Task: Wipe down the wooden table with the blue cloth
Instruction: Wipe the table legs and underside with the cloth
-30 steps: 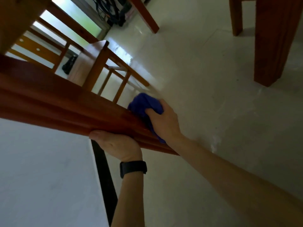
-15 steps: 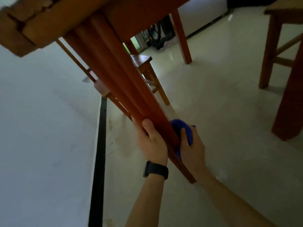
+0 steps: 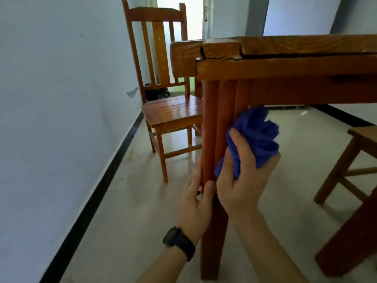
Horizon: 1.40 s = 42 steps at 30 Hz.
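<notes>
The wooden table (image 3: 285, 68) fills the upper right, its cracked top corner facing me. Its reddish fluted leg (image 3: 216, 111) runs straight down the middle of the view. My right hand (image 3: 242, 180) grips the bunched blue cloth (image 3: 257, 133) and presses it against the leg's right side, about halfway up. My left hand (image 3: 196, 201), a black watch on its wrist, holds the leg from the left just below the cloth, thumb on the front, fingers curled round behind.
A wooden slat-back chair (image 3: 163, 111) stands behind the leg by the pale wall (image 3: 61, 119). A wooden stool (image 3: 359, 160) stands at right, and a second table leg (image 3: 350, 242) at the lower right. Pale tiled floor (image 3: 132, 211) lies all around.
The view has swung upright from a tilted look under the table. Both hands have stayed on the leg, with the cloth now higher against its right side.
</notes>
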### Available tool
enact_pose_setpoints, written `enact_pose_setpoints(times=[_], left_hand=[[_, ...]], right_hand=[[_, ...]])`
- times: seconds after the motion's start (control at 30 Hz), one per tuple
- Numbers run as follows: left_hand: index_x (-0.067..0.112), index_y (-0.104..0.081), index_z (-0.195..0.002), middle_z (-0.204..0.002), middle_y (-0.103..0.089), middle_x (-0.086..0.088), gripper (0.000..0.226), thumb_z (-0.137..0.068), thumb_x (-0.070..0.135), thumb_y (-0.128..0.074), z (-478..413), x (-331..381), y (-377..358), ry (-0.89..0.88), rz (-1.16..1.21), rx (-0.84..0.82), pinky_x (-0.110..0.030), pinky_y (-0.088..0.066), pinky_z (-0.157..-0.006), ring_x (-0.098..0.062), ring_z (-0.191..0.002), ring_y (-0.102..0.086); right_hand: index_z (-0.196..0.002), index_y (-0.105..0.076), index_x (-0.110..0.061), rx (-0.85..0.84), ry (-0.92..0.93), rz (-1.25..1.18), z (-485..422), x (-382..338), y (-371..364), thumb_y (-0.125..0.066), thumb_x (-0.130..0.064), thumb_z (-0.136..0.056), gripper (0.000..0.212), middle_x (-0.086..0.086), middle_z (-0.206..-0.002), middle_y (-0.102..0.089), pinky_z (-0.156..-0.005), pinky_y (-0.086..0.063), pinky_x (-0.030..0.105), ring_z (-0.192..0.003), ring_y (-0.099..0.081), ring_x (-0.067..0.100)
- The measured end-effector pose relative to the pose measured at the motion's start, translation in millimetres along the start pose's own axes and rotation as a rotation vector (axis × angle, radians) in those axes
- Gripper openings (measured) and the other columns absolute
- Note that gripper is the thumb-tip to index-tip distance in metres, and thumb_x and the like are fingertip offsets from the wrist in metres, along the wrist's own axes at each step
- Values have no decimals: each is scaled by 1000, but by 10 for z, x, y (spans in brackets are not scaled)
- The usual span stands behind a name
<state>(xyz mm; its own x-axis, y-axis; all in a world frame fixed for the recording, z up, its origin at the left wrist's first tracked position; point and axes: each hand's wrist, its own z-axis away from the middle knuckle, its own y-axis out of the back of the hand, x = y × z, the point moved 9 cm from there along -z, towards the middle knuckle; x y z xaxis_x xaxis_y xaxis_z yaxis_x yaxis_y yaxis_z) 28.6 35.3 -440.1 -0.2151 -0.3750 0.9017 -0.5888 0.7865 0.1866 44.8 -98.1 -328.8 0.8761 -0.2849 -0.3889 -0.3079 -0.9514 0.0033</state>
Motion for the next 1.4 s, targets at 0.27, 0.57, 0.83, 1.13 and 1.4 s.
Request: enact_pose_setpoints(times=[0.27, 0.57, 0.83, 1.13, 1.4], left_hand=[[48, -15, -153, -127, -53, 10, 87, -77, 91, -23, -24, -174, -41, 22, -53, -6, -13, -50, -80, 3, -104, -55], [35, -26, -154, -119, -50, 32, 79, -87, 76, -27, 89, -88, -62, 64, -4, 77, -4, -46, -74, 20, -100, -53], [32, -27, -149, -124, -51, 25, 43, -106, 38, -22, 267, 160, -85, 270, -245, 31, -2, -40, -80, 16, -95, -53], [30, -47, -141, -145, -50, 0, 43, -105, 43, -28, 1126, 737, 215, 913, -1167, -1264, -54, -12, -119, -27, -134, -45], [23, -51, -139, -140, -56, -5, 42, -102, 38, -39, 846, 2908, -17, 973, -917, -1079, -36, -43, -102, -26, -123, -55]], right_hand=[[-134, -35, -46, -369, -382, 89, 1614, 747, -133, -35, -51, -98, 36, 29, -128, -53, -92, -47, 24, -103, -61, 33], [-157, -10, -8, -1054, -611, 494, 3030, 1224, -120, -63, -41, -90, 91, 23, -111, -67, -50, -51, 21, -75, -70, 25], [-146, -35, -19, -1682, -1057, 294, 3224, 484, 880, -46, -21, -97, 50, 12, -140, -46, -94, -41, 38, -122, -50, 36], [-134, -44, -35, -1808, -1143, 149, 1612, -299, 1519, -41, -27, -92, 42, 4, -132, -52, -86, -53, 43, -104, -58, 30], [-139, -42, -35, -1680, -1165, 59, -870, -941, 2103, -45, -18, -91, 51, 5, -125, -58, -84, -49, 36, -102, -58, 26]])
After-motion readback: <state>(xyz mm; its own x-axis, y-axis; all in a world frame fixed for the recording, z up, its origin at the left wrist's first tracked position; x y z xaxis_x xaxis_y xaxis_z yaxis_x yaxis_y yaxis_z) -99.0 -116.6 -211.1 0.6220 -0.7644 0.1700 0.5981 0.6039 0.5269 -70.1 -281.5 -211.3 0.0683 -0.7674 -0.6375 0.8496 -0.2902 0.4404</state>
